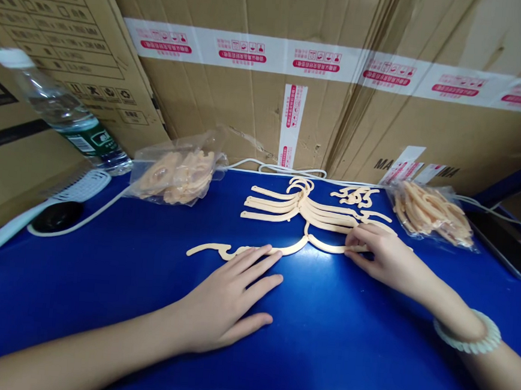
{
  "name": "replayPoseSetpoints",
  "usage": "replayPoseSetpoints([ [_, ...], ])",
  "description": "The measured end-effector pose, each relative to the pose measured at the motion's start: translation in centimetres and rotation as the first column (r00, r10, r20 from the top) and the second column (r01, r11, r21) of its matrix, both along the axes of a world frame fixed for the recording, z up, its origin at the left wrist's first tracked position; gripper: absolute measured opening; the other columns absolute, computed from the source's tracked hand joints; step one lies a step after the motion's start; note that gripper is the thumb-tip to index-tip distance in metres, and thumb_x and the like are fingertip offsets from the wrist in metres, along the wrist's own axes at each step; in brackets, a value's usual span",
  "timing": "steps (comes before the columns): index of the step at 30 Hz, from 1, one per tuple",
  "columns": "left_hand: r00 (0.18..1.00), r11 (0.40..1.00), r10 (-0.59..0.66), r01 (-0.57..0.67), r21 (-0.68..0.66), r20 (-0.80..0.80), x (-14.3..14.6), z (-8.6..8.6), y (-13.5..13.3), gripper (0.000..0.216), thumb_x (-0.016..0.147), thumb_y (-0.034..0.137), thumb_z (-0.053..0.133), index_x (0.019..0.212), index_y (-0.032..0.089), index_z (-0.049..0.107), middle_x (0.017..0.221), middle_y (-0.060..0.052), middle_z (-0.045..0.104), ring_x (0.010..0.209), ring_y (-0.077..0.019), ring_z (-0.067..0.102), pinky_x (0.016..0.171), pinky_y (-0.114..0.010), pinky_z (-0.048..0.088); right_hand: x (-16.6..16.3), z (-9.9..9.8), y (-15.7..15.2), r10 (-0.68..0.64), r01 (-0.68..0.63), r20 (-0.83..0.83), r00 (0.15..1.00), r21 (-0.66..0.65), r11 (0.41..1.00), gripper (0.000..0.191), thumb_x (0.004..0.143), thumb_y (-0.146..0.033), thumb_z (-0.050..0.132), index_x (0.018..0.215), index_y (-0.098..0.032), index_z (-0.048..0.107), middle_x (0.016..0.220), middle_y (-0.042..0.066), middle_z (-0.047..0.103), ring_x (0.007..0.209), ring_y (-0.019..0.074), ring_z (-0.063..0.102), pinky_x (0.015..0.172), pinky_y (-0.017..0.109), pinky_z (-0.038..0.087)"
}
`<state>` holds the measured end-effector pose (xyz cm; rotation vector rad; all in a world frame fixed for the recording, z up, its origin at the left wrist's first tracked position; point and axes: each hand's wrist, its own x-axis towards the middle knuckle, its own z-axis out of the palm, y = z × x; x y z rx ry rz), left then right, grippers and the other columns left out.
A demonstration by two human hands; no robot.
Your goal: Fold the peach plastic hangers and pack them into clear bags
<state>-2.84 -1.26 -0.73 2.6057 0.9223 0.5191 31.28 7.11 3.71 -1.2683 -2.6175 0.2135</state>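
Observation:
My left hand (230,295) lies flat and open on the blue table (145,282), fingertips touching a loose cream plastic strip (220,251). My right hand (379,255) is curled, its fingers pinching the end of a curved cream piece (328,246) at the front of a stack of similar flat cream plastic pieces (304,210). A few small hook-shaped pieces (355,195) lie just behind the stack. A pale bracelet (468,337) circles my right wrist.
A clear bag of cream parts (176,173) sits back left, another bag (435,212) back right. A water bottle (64,110) leans at far left above a white handheld fan (57,200). Cardboard boxes (270,69) wall the back. A dark tablet (509,241) lies at right.

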Motion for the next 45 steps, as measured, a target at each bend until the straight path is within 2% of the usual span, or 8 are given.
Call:
replayPoseSetpoints([
  [5,0.999,1.000,0.001,-0.001,-0.009,0.035,0.04,0.03,0.08,0.054,0.095,0.039,0.063,0.145,0.021,0.051,0.162,-0.016,0.036,0.151,-0.0412,0.028,0.120,-0.065,0.027,0.06,-0.05,0.00,0.003,-0.003,0.023,1.000,0.004,1.000,0.004,0.091,-0.023,0.059,0.088,-0.022,0.061,0.091,0.009,0.066,0.086,0.0262,0.062,0.076,0.038,0.048],
  [11,0.997,0.997,0.019,-0.014,0.071,-0.079,0.09,0.09,-0.02,0.051,0.099,0.041,0.057,0.145,0.020,0.050,0.165,-0.014,0.032,0.154,-0.0374,0.024,0.121,-0.063,0.029,0.25,-0.29,0.13,0.010,-0.011,0.028,1.000,0.034,0.999,0.004,0.091,-0.022,0.058,0.089,-0.022,0.061,0.094,0.008,0.066,0.088,0.0258,0.062,0.077,0.037,0.049],
  [16,0.993,0.996,0.026,-0.016,0.092,-0.113,0.10,0.15,-0.04,0.049,0.101,0.043,0.054,0.144,0.020,0.050,0.166,-0.013,0.030,0.154,-0.0367,0.022,0.121,-0.063,0.029,0.24,-0.17,0.18,0.005,-0.007,0.054,0.999,0.039,0.999,0.005,0.092,-0.023,0.057,0.089,-0.022,0.062,0.095,0.009,0.067,0.089,0.0265,0.062,0.078,0.039,0.049],
  [37,0.997,0.999,0.024,-0.027,-0.039,-0.074,-0.12,0.43,0.29,0.044,0.102,0.041,0.052,0.143,0.025,0.049,0.167,-0.010,0.027,0.156,-0.0346,0.018,0.122,-0.065,0.025,0.38,-0.51,0.46,-0.008,0.005,0.038,0.999,0.062,0.998,0.010,0.093,-0.026,0.057,0.089,-0.021,0.064,0.092,0.010,0.067,0.088,0.0262,0.063,0.078,0.039,0.050],
  [41,0.999,0.997,0.044,-0.043,-0.070,0.004,-0.22,0.30,0.39,0.040,0.102,0.036,0.053,0.140,0.024,0.050,0.164,-0.011,0.033,0.155,-0.0330,0.021,0.122,-0.062,0.028,0.42,-0.29,0.51,0.011,-0.012,0.028,1.000,0.053,0.999,0.010,0.093,-0.028,0.057,0.090,-0.022,0.065,0.093,0.010,0.068,0.088,0.0261,0.064,0.078,0.038,0.050],
  [45,0.964,0.994,0.092,-0.075,-0.078,0.250,-0.22,0.23,0.77,0.023,0.102,0.024,0.052,0.124,0.022,0.058,0.147,-0.011,0.056,0.146,-0.0288,0.040,0.117,-0.051,0.039,0.39,0.39,0.44,0.023,-0.023,0.008,1.000,0.013,1.000,0.012,0.094,-0.032,0.058,0.092,-0.023,0.066,0.094,0.009,0.068,0.089,0.0263,0.065,0.078,0.037,0.051],
])
